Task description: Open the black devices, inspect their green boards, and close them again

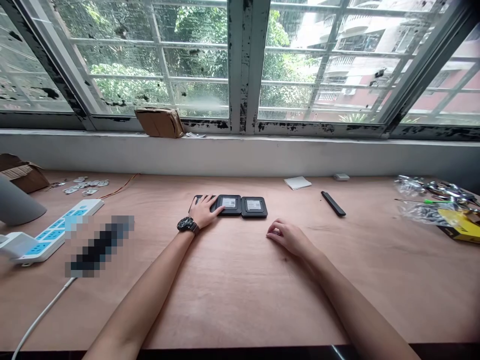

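A row of flat black square cases with white labels lies on the wooden table. The right-hand case [254,207] and the middle case [229,205] show fully or nearly so, while my left hand mostly covers the left end of the row. My left hand [204,212], with a black watch [187,225] on its wrist, rests on the cases with fingers spread and thumb reaching the middle one. Just in front of the right-hand case, my right hand [288,237] rests low over the table, fingers curled toward the thumb. Whatever its fingertips may hold is hidden.
At left are a white power strip [60,232], a pixelated dark object [99,247] and a grey rounded object [18,202]. A black bar [333,204], folded white paper [297,183] and a screwdriver [427,201] beside plastic bags [423,214] lie to the right.
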The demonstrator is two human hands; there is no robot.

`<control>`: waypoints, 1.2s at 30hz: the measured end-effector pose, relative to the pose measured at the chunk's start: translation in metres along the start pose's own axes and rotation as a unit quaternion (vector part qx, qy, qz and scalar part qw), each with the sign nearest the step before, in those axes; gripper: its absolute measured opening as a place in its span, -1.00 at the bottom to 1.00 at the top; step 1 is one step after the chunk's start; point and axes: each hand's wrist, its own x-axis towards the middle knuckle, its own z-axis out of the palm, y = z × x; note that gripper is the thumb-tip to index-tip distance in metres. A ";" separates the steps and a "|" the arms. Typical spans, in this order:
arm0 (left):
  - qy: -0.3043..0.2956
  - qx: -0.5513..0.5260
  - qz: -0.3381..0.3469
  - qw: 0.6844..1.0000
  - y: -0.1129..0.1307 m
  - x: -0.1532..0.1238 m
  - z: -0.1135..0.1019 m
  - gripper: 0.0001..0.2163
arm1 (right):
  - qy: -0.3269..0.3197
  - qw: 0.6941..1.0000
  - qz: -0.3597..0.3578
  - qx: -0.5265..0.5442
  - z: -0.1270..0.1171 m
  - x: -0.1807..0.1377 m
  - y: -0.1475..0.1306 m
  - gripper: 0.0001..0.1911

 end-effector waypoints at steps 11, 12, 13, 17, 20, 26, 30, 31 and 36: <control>0.009 -0.018 0.007 1.000 0.006 -0.003 -0.003 -0.41 | 0.011 1.000 -0.006 -0.015 0.001 0.001 0.002 -0.82; 0.013 -0.021 0.012 1.000 0.010 -0.003 -0.004 -0.41 | 0.017 1.000 -0.004 -0.019 0.002 0.001 0.002 -0.81; 0.018 -0.026 0.024 0.999 0.016 -0.002 -0.004 -0.42 | 0.025 0.999 -0.001 -0.023 0.002 0.001 0.001 -0.80; 0.028 -0.053 0.118 0.991 0.052 0.004 0.004 -0.42 | 0.070 0.997 0.014 -0.038 0.002 0.003 0.003 -0.76; 0.016 -0.062 0.173 0.983 0.079 0.008 0.013 -0.42 | 0.129 0.990 0.029 -0.042 0.001 0.006 0.008 -0.73; 0.014 -0.052 0.243 0.969 0.097 -0.003 0.013 -0.48 | 0.262 0.962 0.075 -0.004 -0.003 0.010 0.023 -0.60; 0.009 -0.049 0.280 0.959 0.098 -0.030 -0.001 -0.48 | 0.299 0.951 0.085 0.012 -0.006 0.009 0.027 -0.55; 0.006 -0.055 0.287 0.956 0.097 -0.040 -0.006 -0.48 | 0.299 0.950 0.085 0.014 -0.006 0.009 0.027 -0.54; -0.014 -0.085 0.303 0.949 0.085 -0.105 -0.031 -0.47 | 0.264 0.962 0.073 0.016 -0.004 0.008 0.023 -0.54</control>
